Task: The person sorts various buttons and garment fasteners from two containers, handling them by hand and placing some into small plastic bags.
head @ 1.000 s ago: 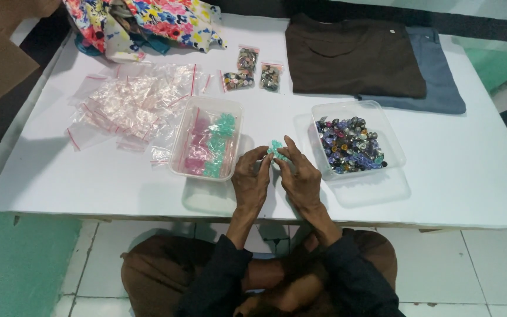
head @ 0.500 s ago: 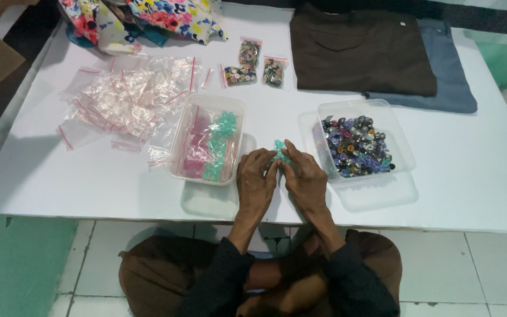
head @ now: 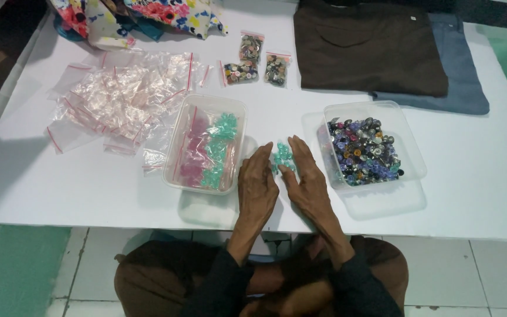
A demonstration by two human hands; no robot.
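**Both Hands Flat Beside a Cluster of Teal Buttons**

The person sat at the white desk [head: 89,194] with both hands laid on its surface near the front edge. The left hand [head: 257,186] rested palm down, fingers extended and close together, gripping nothing. The right hand [head: 306,183] lay likewise palm down with fingers extended, also gripping nothing. Between the fingertips of the two hands sat a small cluster of teal buttons [head: 282,157] on the desk; the fingertips flanked it on either side, at or just beside its edges. Actual contact could not be confirmed.

Just left of the left hand stood a clear plastic tray [head: 178,170] holding small bags of pink and teal pieces. Just right of the right hand stood a second clear container [head: 412,154] filled with mixed dark, blue and metallic buttons, seated on its clear lid.

Farther back on the left lay a loose pile of empty zip bags [head: 118,100] with red seal strips. Two filled button bags [head: 259,58] lay at the rear centre. A folded brown garment [head: 371,47] lay on a blue-grey one [head: 465,82] at the rear right. Floral fabric [head: 148,14] occupied the rear left corner.
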